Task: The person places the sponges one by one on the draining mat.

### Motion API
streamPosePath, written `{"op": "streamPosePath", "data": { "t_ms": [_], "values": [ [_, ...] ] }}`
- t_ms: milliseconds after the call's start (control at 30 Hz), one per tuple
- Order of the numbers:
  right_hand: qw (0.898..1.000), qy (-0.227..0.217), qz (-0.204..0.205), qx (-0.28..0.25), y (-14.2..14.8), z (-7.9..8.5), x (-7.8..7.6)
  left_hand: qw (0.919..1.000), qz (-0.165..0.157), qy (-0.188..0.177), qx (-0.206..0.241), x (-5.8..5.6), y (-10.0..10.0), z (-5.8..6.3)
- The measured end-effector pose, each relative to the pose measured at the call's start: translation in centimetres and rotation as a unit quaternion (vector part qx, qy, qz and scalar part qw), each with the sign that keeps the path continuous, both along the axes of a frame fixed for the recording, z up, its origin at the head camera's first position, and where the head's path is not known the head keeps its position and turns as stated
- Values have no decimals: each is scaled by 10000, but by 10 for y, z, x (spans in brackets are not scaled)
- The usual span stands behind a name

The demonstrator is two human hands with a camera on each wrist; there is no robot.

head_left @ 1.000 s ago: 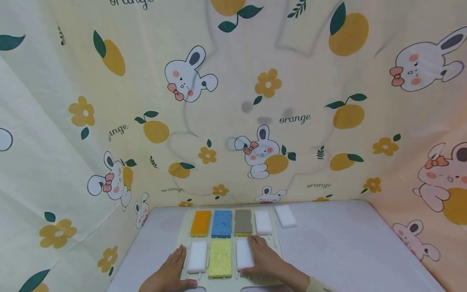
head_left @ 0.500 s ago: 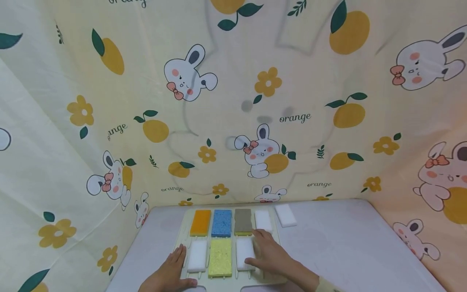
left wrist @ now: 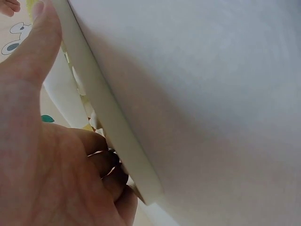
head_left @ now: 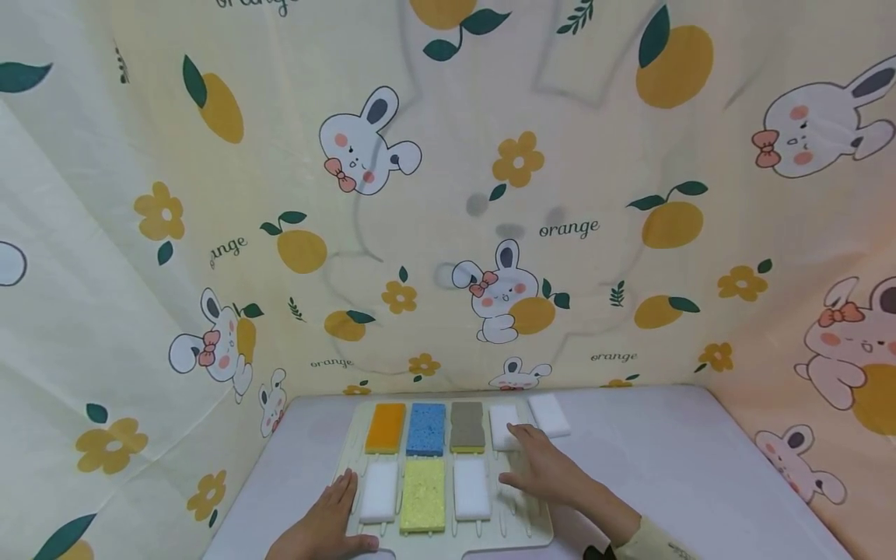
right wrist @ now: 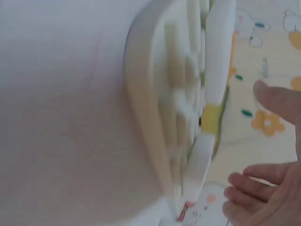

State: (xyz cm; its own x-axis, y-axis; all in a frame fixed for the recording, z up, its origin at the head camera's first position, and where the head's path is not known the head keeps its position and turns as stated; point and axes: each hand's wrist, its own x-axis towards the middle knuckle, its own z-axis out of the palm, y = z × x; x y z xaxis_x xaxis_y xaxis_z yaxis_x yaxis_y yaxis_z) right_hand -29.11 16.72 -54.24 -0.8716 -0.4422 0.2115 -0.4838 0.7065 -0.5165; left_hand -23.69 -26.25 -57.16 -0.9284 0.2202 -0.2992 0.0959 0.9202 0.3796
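Observation:
A cream ribbed tray (head_left: 530, 537) bears two rows of sponges. In its front row lie a white sponge (head_left: 379, 491), a speckled yellow sponge (head_left: 423, 498) and another white sponge (head_left: 472, 490). Behind them are an orange sponge (head_left: 385, 428), a blue sponge (head_left: 426, 429), a grey-topped sponge (head_left: 467, 425) and a white sponge (head_left: 502, 428). My left hand (head_left: 323, 519) rests along the tray's left edge, thumb near the front; the left wrist view has its fingers at the rim. Fingers spread, my right hand (head_left: 549, 470) holds nothing over the tray's right side, fingertips overlapping the back white sponge.
A loose white sponge (head_left: 550, 415) lies on the table past the tray's back right corner. The white table (head_left: 651, 451) extends to both sides. A curtain (head_left: 602, 303) printed with rabbits and oranges encloses the back and sides.
My right hand has let go of the front-row right white sponge and moved right and back, toward the back-row white sponge. My left hand stays at the tray's edge.

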Motion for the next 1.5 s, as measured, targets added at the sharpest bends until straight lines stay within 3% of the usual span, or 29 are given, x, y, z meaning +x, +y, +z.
{"op": "streamPosePath", "data": {
  "t_ms": [367,700,933,1200,1500],
  "values": [
    [9995,-234,-158,133,36,3,-23,9999,94,-115,32,0,0,1],
    [9962,-781,-349,178,62,10,-46,10000,1,-40,-1,-1,-2,-4],
    [9941,-961,-338,374,73,7,-69,10000,12,-23,25,1,-1,-1],
    [9907,-1127,-446,617,82,6,-91,9998,134,0,-169,-3,-1,-8],
    [9865,-1302,-474,871,88,2,-107,9995,159,0,-275,-5,0,-10]
  ]
}}
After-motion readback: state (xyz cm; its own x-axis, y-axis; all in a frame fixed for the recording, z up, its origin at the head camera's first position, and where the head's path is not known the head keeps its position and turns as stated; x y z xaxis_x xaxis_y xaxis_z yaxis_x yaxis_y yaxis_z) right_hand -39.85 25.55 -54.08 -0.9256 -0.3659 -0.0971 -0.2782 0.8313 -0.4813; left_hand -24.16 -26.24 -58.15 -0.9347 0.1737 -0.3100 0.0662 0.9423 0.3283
